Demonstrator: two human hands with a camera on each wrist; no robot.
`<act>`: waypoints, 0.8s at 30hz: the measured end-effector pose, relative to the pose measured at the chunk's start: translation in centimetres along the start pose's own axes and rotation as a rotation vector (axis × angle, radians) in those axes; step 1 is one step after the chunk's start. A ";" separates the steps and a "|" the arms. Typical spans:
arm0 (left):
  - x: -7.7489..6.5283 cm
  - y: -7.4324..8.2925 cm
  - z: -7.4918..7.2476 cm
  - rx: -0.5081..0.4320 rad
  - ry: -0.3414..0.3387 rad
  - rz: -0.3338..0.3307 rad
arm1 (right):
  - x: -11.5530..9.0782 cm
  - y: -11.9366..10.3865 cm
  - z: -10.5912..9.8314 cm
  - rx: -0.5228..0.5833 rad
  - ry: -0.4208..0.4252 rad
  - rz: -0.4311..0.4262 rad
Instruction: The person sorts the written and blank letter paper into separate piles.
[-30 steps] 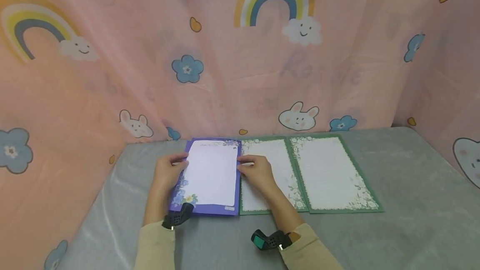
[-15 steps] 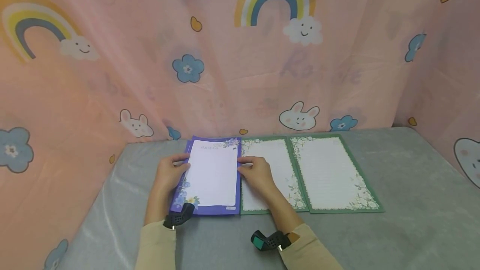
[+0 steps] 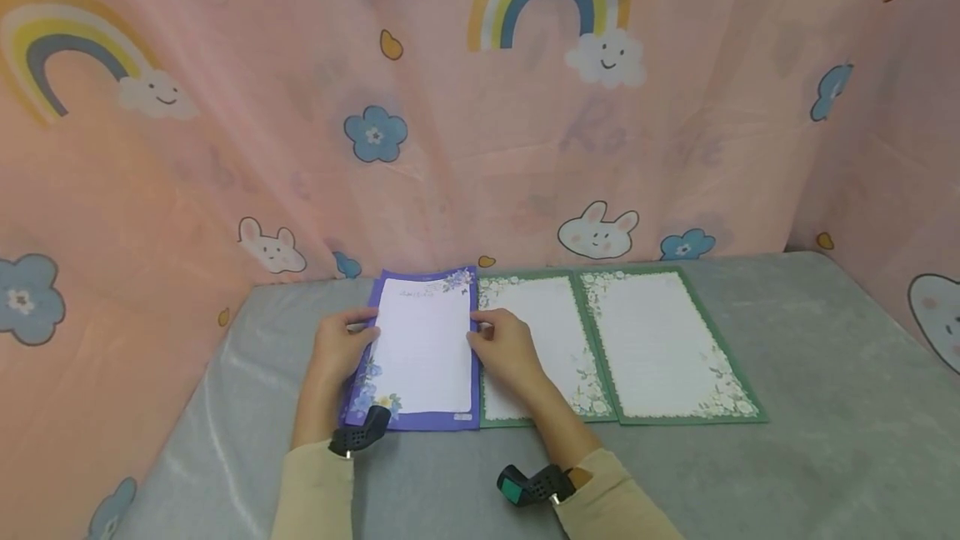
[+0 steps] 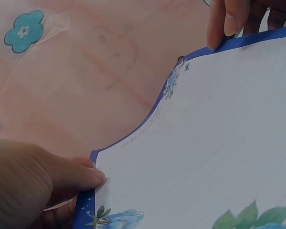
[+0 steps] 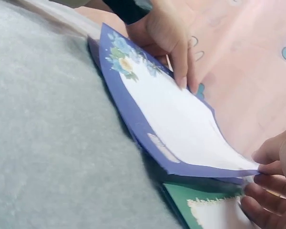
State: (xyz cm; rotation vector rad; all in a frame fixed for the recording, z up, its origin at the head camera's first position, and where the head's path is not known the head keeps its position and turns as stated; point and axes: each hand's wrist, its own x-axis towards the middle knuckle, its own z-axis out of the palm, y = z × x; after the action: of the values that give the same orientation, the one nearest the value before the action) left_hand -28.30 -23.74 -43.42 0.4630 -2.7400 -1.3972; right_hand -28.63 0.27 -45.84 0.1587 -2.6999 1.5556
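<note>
A purple-bordered sheet of writing paper [image 3: 423,348] with blue flowers is held at its two long sides. My left hand [image 3: 337,344] pinches the left edge, thumb on top, as the left wrist view shows. At the right edge my right hand [image 3: 510,348] pinches the paper between thumb and fingers. The sheet bows between the hands [image 5: 176,124]. More purple paper [image 5: 93,52] shows beneath it; how many sheets lie there I cannot tell. My right forearm crosses a green-bordered sheet [image 3: 540,294] with white flowers, hiding part of it.
A second green-bordered sheet [image 3: 667,340] lies farther right, edge to edge with the first. Grey cloth [image 3: 825,382] covers the table. Behind it hangs a pink curtain [image 3: 450,198] printed with rainbows and rabbits. Each wrist wears a black camera strap [image 3: 536,486].
The purple sheet's far edge has risen slightly, and the sheet looks more bowed and narrower. My right hand has shifted a little left with its edge; my left hand has hardly moved.
</note>
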 end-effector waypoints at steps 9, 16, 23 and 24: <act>0.2 -0.5 0.2 0.041 0.016 0.026 | -0.5 -0.1 0.3 -0.215 0.028 -0.157; 0.2 -0.8 0.1 0.088 0.059 0.064 | -0.8 -0.2 0.9 -0.305 -0.029 -0.184; 0.0 -0.8 0.0 0.122 0.050 0.024 | -0.9 0.0 1.1 -0.356 -0.069 -0.207; 0.0 -0.7 0.0 0.123 0.050 0.018 | -0.9 0.0 1.1 -0.356 -0.072 -0.208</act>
State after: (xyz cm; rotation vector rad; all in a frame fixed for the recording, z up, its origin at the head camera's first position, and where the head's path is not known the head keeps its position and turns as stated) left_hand -28.08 -24.17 -43.99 0.4694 -2.7932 -1.2012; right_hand -27.68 -0.62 -46.52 0.4749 -2.8482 1.0166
